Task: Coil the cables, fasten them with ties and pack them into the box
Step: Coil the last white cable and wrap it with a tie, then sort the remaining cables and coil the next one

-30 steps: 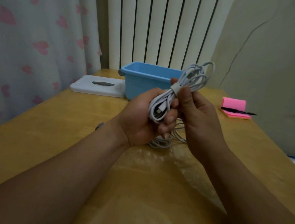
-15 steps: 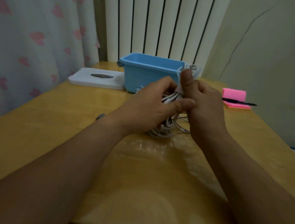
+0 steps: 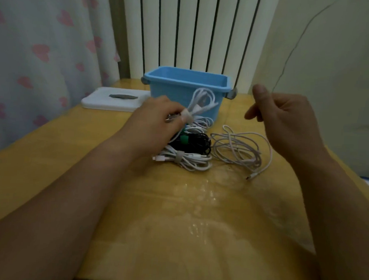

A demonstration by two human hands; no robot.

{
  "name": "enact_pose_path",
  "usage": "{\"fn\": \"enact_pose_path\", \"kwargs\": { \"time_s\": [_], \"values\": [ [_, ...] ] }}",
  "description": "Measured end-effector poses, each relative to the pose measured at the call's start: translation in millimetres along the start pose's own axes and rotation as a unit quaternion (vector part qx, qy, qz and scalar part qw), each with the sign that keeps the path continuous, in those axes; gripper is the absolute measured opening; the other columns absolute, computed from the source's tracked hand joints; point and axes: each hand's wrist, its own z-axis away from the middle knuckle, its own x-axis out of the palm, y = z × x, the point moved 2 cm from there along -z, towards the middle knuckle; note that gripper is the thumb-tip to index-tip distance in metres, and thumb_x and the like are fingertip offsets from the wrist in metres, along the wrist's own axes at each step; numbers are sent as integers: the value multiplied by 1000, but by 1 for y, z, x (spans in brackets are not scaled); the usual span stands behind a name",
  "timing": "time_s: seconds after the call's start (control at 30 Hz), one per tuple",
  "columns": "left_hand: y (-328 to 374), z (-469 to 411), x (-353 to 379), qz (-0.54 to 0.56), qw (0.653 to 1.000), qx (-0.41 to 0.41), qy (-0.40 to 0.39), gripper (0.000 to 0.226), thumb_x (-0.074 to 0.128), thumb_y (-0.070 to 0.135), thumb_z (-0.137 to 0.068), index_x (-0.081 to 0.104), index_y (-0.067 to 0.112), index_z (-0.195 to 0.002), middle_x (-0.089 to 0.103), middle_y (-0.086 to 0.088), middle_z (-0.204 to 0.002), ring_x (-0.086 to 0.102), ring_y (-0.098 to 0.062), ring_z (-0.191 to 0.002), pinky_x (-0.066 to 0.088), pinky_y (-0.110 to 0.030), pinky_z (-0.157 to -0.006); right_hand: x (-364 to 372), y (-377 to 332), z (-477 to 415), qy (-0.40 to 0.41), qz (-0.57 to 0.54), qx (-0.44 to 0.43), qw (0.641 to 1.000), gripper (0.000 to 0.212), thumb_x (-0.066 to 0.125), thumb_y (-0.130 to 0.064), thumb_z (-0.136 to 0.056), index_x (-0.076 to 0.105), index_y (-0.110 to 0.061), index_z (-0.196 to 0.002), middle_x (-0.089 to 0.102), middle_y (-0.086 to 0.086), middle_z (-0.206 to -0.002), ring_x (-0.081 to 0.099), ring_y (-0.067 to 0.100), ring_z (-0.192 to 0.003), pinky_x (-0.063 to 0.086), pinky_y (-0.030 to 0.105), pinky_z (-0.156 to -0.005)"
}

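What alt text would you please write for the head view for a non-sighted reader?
A person's left hand holds a tied white cable coil before an open blue box; the right hand hovers empty. Tied bundles and one loose white cable lie on the wooden table.

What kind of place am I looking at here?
Most likely a room at home, perhaps a bedroom: a heart-patterned curtain, a white radiator and a wooden table.
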Motion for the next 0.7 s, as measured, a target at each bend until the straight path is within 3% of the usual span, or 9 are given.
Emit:
{"fn": "enact_pose_path", "kwargs": {
  "time_s": [0.07,0.17,0.27,0.37,0.47,0.53,0.63,0.7],
  "values": [
    [0,-3,10,-80,996,11,-23,31,55,54,-103,73,40,-125,59,8,-111,53,-17,-107,49,-47,-95,-7,1,-1,-64,34,15,997,50,50,-55,-106,78,-23,-80,70,-3,-75,62,4,-71,40,27,-64],
    [-1,-5,16,-144,988,13,-47,36,54,54,-104,67,41,-135,57,8,-122,49,-19,-119,40,-46,-103,-14,2,0,-207,42,13,977,31,63,-47,-101,76,-25,-84,71,-2,-76,65,13,-72,46,31,-67],
    [-2,-4,9,-111,993,36,-17,35,53,53,-103,68,41,-133,55,11,-119,45,-16,-117,36,-44,-101,-18,4,2,-328,50,7,943,14,73,-36,-95,76,-27,-85,75,-5,-80,69,11,-75,52,34,-74],
    [-5,-4,0,-87,994,59,33,33,53,52,-104,68,41,-131,52,12,-119,40,-13,-116,34,-44,-101,-26,10,2,-389,85,42,916,10,75,-28,-95,79,-27,-85,75,-9,-76,65,0,-67,46,24,-69],
    [-8,-12,13,-163,986,35,-30,35,49,47,-108,63,46,-140,54,10,-138,41,-19,-132,30,-51,-113,-29,20,3,-424,101,88,896,12,74,-25,-95,82,-25,-86,78,-5,-79,66,2,-68,47,23,-69],
    [-10,-15,25,-192,979,-2,-69,41,42,47,-111,54,47,-150,45,9,-156,31,-22,-149,19,-58,-124,-28,23,2,-409,107,102,900,12,73,-26,-96,83,-26,-89,79,-8,-83,69,-1,-72,47,23,-70],
    [-7,-15,27,-175,985,-5,12,51,44,46,-110,43,39,-160,33,5,-169,19,-24,-159,8,-63,-129,-36,25,3,-378,135,101,910,11,73,-33,-97,81,-34,-90,77,-20,-87,69,-4,-83,46,22,-77],
    [0,-11,23,-142,986,12,80,53,49,46,-108,47,33,-159,39,2,-165,26,-24,-157,11,-62,-129,-43,31,11,-384,169,97,902,10,75,-35,-96,80,-37,-88,76,-22,-87,68,-5,-85,48,24,-80]
  ]
}}
